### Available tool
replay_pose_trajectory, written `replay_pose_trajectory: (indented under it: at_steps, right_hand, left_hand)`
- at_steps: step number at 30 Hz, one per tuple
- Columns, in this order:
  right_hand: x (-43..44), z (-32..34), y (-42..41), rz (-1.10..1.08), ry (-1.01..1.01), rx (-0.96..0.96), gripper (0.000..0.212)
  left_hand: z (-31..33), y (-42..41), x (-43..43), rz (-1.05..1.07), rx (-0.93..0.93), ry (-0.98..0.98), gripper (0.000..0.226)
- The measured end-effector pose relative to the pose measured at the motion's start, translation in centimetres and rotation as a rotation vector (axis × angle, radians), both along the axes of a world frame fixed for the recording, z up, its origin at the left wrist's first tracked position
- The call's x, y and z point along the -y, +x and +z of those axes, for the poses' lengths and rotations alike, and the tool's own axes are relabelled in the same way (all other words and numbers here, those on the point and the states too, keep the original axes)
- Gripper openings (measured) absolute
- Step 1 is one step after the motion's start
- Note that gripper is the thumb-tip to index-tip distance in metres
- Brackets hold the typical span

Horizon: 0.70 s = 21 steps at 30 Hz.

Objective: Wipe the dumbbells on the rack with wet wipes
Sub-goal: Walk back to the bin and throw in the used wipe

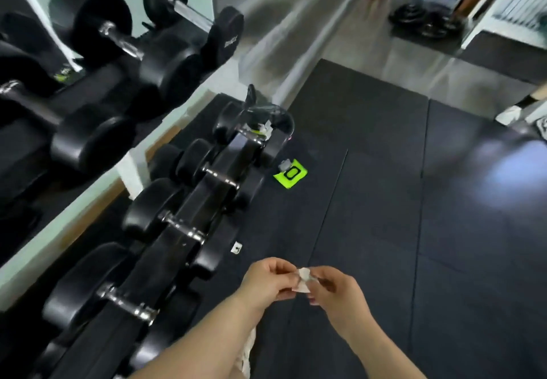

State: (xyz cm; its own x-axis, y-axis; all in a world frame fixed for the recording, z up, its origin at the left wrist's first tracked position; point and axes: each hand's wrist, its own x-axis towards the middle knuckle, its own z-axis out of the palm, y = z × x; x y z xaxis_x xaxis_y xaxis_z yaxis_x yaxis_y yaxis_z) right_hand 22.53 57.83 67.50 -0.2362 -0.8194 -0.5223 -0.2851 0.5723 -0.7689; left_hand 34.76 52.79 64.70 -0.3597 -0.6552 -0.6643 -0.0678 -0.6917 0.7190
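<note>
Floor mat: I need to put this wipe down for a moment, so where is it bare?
Bare mat spreads right of the green wipe pack, ahead of both hands, left hand and right hand, which pinch the wipe. Crowded: the dumbbell rack on the left, with a small white scrap beside it.

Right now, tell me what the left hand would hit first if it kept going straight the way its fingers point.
The left hand points right, toward the small crumpled white wet wipe it already pinches; directly beyond that is the right hand, holding the wipe's other side. That would likely be met first, though depth is uncertain.
</note>
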Motion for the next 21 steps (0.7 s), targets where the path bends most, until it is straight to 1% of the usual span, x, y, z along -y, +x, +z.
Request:
replay_pose_trajectory:
  at_steps: [3,6,9,11,14,16,19,21]
  right_hand:
    - [7.6,0.3,-4.3,-0.099,-0.010,0.095,0.020]
    - [15.0,0.2,-8.8,-0.176,-0.013,0.182,0.017]
    - [22.6,-0.9,-13.7,-0.211,0.008,0.241,0.013]
    - [28.1,-2.1,-17.5,-0.218,0.029,0.256,0.010]
    - [37.0,-4.7,-23.9,-0.164,0.079,0.222,0.006]
    - [43.0,-6.7,-27.9,-0.110,0.133,0.175,0.006]
    - [51.6,-9.2,-31.1,-0.040,0.176,0.138,0.009]
    - [57.1,-10.8,-31.2,0.051,0.187,0.109,0.011]
  left_hand:
    - [0.9,-4.3,8.3,-0.049,0.040,-0.060,0.019]
    - [1.2,-8.5,15.9,-0.070,0.065,-0.130,0.017]
    - [0.4,-12.4,23.1,-0.019,0.121,-0.183,0.017]
    - [-1.3,-14.7,28.3,0.061,0.197,-0.223,0.021]
    - [-4.6,-18.2,35.7,0.205,0.362,-0.269,0.026]
    - [-6.9,-20.3,39.9,0.265,0.513,-0.273,0.024]
    - [-9.6,-22.2,44.6,0.272,0.756,-0.274,0.012]
    - [-11.5,-22.7,46.9,0.261,0.928,-0.243,0.019]
